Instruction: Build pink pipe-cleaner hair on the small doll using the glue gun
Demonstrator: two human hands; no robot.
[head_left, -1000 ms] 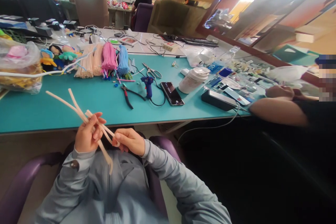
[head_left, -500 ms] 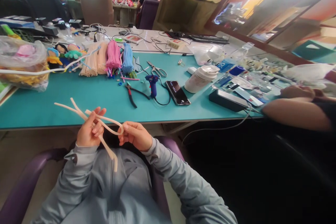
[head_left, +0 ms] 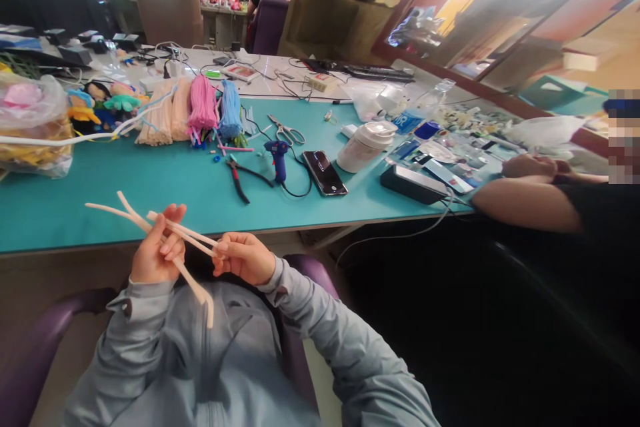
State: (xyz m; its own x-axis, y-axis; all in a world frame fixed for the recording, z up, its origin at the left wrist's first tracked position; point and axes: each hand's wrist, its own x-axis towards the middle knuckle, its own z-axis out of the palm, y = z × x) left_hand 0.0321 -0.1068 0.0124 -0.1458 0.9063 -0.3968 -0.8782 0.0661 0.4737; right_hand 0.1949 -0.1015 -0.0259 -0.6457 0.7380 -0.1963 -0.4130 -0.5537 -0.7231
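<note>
Cream-coloured pipe cleaners [head_left: 190, 283] cross in front of my grey jacket, near the table's front edge. My left hand [head_left: 159, 248] is closed around them, with two ends sticking out at the upper left and a bent end hanging below. Another length, folded double, runs from the left hand's fingers to the right. Its folded end is pinched between the thumb and fingers of my right hand [head_left: 244, 257]. The fingers hide where the pieces cross.
On the green mat [head_left: 125, 187] lie pliers [head_left: 237, 180], a blue glue gun [head_left: 279, 159], scissors [head_left: 287, 130] and a phone [head_left: 324, 172]. Behind are pink [head_left: 203, 103] and blue pipe cleaner bundles [head_left: 231, 110]. A white cup [head_left: 367, 145] stands right, near another person's arm [head_left: 525, 203].
The folded pipe cleaner's open loop has been pinched narrow, so its two strands now run nearly straight and side by side. The camera view has shifted slightly to the right.
</note>
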